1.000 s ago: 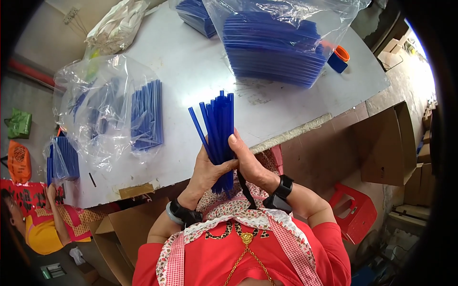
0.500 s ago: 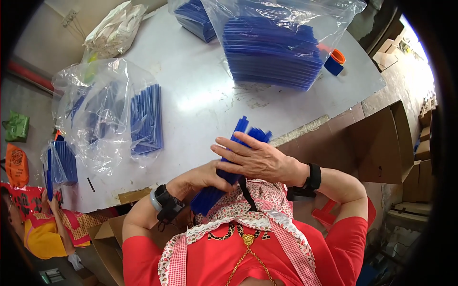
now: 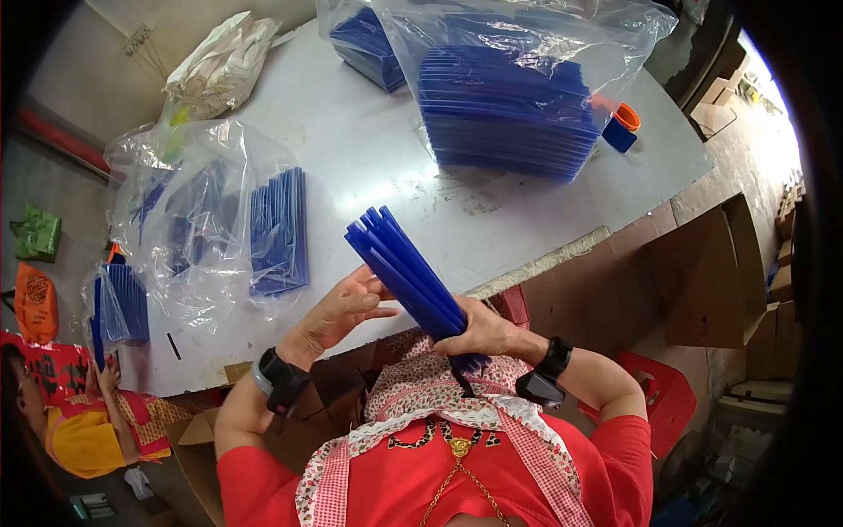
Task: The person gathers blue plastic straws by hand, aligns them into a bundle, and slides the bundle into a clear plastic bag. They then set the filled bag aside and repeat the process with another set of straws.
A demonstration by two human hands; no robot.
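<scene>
A bundle of long, narrow blue plastic strips [image 3: 408, 277] is gripped near its lower end by my right hand [image 3: 486, 332]. The bundle slants up to the left, its upper ends uneven, over the table's near edge. My left hand [image 3: 347, 307] is beside the bundle's left side with fingers spread, its fingertips partly behind the strips; whether they touch cannot be seen. Beyond, a clear plastic bag [image 3: 206, 202] lies on the table with a stack of blue strips [image 3: 279, 230] at its opening.
A large bag of stacked blue pieces [image 3: 505, 114] lies on the white table [image 3: 351, 132], with an orange and blue roll [image 3: 622, 127] beside it. At the left, a co-worker [image 3: 97, 413] handles blue strips. An open carton [image 3: 711, 281] stands right; a white sack [image 3: 224, 66] lies far left.
My left hand has let go of the strips and opened to the left. My right hand has gone from lying across the bundle to gripping its lower end; the bundle now leans left.
</scene>
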